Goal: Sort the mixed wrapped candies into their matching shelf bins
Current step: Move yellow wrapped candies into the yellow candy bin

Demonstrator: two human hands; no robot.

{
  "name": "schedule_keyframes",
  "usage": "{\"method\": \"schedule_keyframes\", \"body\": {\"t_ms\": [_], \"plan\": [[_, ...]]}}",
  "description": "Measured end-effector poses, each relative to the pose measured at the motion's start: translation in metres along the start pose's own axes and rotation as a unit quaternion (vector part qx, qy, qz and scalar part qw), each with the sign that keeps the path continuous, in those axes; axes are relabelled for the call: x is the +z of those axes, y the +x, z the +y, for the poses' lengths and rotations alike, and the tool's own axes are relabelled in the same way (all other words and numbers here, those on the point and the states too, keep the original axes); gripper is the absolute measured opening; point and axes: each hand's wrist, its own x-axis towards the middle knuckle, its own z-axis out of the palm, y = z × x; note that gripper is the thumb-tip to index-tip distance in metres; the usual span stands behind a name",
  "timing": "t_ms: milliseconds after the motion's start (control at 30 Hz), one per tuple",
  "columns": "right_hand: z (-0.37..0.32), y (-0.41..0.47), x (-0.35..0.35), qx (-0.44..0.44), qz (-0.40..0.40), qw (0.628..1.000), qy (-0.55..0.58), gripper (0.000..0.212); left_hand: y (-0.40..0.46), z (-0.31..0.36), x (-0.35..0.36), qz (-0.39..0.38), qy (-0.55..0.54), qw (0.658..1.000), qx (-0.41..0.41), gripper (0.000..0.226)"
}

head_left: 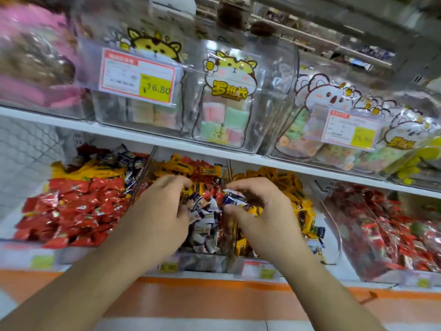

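Observation:
Both my hands reach into the middle clear bin (210,259) on the lower shelf, which holds mixed candies: white-and-blue wrapped ones (205,225), red ones and yellow ones. My left hand (160,211) has its fingers curled into the pile; what it grips is hidden. My right hand (260,206) pinches a white-and-blue wrapped candy (232,199) between thumb and fingers. The bin to the left is heaped with red candies (71,211) and yellow ones behind. The bin to the right holds yellow candies (293,187).
A far-right bin (381,230) holds red wrapped sweets. The upper shelf (167,139) carries clear tubs of bagged marshmallows (224,103) with price tags (138,77). An orange shelf edge (214,287) runs below the bins.

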Motion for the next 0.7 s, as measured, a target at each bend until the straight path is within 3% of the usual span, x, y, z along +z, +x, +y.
{"method": "schedule_keyframes", "body": {"t_ms": [233,500,700], "plan": [[-0.014,0.003,0.024,-0.072,-0.091,0.993,-0.017,0.044,-0.002,-0.001,-0.007,-0.012,-0.002,1.000,0.022,0.049],[0.039,0.004,-0.017,0.071,0.020,0.996,-0.040,0.046,-0.005,0.016,0.019,-0.076,-0.015,0.992,0.097,0.049],[0.080,0.000,-0.019,0.078,-0.086,0.984,-0.138,0.043,-0.006,0.024,0.042,-0.141,0.014,0.981,0.133,0.062]]}}
